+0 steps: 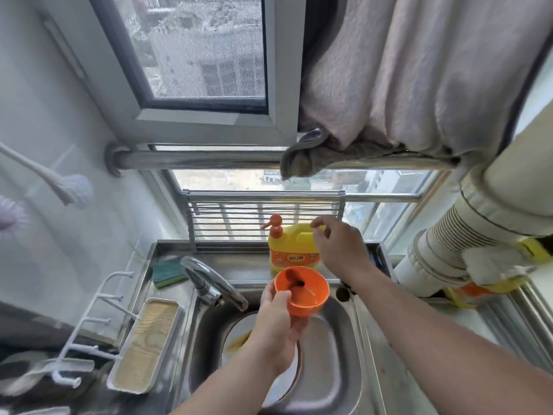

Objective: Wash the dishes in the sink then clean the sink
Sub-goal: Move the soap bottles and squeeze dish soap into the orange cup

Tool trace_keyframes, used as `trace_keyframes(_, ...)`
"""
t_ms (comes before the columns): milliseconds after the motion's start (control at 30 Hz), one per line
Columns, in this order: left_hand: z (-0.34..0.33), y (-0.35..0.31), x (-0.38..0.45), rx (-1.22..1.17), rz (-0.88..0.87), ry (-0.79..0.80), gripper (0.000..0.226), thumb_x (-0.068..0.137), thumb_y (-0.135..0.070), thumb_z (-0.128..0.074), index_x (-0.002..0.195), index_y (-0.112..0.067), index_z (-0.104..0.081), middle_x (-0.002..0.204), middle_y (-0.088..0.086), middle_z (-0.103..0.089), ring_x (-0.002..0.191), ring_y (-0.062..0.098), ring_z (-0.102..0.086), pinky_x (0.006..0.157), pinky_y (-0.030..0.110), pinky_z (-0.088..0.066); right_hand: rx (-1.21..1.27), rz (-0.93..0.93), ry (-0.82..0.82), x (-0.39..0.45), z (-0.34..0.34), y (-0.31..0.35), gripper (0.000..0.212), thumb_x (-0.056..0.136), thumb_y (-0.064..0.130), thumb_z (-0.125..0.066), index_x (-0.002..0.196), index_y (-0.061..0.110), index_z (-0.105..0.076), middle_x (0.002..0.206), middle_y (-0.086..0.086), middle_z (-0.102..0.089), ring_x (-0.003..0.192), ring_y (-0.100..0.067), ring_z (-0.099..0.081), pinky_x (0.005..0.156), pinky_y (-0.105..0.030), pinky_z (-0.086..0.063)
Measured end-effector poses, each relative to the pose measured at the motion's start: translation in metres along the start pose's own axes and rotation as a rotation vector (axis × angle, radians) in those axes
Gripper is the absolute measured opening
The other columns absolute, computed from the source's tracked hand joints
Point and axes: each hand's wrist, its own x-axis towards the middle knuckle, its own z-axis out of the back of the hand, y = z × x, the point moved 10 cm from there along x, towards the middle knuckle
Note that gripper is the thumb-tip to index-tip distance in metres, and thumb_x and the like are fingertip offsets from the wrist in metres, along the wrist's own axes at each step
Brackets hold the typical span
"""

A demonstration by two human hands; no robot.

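My left hand (276, 317) has its grip clamped on an orange cup (302, 290), thumb hooked over the near rim and fingers wrapped beneath, so the cup is tilted with its mouth facing me and something dark showing at its bottom. The cup hangs above the steel sink (335, 354), and directly below that grip a white plate (239, 330) with a yellowish smear lies in the basin, partly hidden by my forearm. Just left of the grip the chrome faucet (214, 284) arches out over the basin, and further left a green sponge (167, 272) sits on the steel surface (371, 339) behind it. My right hand (339, 245) is up beyond the cup at the yellow detergent bottle (291, 253), fingers loosely curled and parted near the bottle's handle; I cannot tell whether they touch it. The bottle's orange pump (275, 226) stands to the left of that hand. Far left of both grips a long tray (146, 345) rests beside the sink.
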Motion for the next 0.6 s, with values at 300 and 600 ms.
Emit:
trace_keyframes(300, -0.008, -0.082, -0.005, -0.04, -0.219, -0.098, 0.043, 0.114, -0.021, -0.04, 0.152, -0.042, -0.039, 0.139, 0.011, -0.054, 0.119, 0.033, -0.061, 0.101, 0.053, -0.054, -0.223, 0.073, 0.577, 0.059, -0.098, 0.043, 0.046, 0.103, 0.065, -0.034, 0.142, 0.049, -0.054, 0.143, 0.006, -0.063, 0.133, -0.026, -0.055, 0.114, -0.052, -0.04)
trace_keyframes(600, -0.005, -0.093, 0.007, -0.062, -0.245, -0.161, 0.047, 0.115, -0.03, -0.038, 0.159, -0.044, -0.03, 0.146, 0.011, -0.048, 0.116, 0.027, -0.059, 0.093, 0.045, -0.053, -0.071, 0.019, 0.538, 0.072, -0.12, 0.015, 0.039, 0.104, 0.064, -0.033, 0.101, 0.045, -0.066, 0.098, 0.016, -0.074, 0.112, -0.015, -0.063, 0.118, -0.068, 0.001)
